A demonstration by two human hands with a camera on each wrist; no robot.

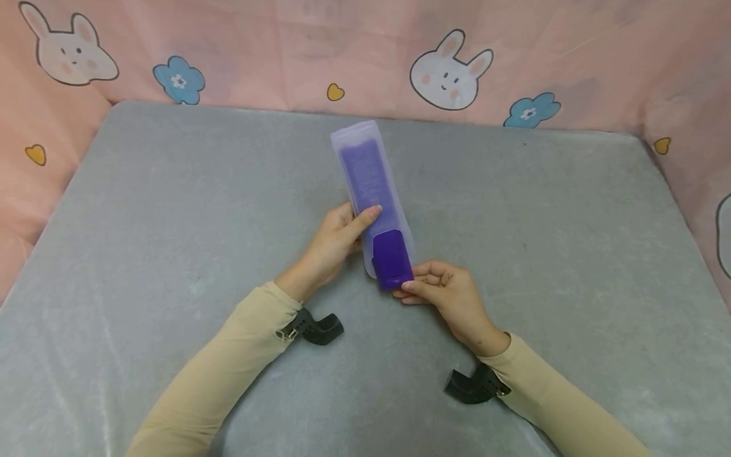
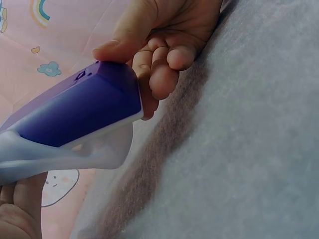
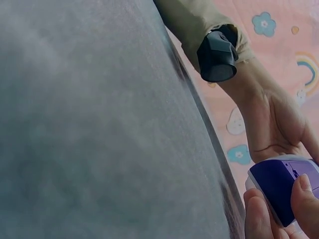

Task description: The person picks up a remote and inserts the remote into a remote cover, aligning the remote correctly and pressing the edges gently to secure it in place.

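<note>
- A purple remote lies mid-table, most of it inside a cloudy clear sleeve; only its near end sticks out.
- The right hand pinches that bare end between thumb and fingers.
- The left hand grips the sleeve's side, forefinger laid across its top.
- Buttons blur through the sleeve.
- The grey table is cut off at the frame's edges, with pink bunny cloth behind.

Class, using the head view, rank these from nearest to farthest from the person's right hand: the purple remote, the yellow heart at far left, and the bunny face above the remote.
1. purple remote, pinched by the right hand.
2. bunny face, on the back cloth.
3. yellow heart, far left cloth.
</note>
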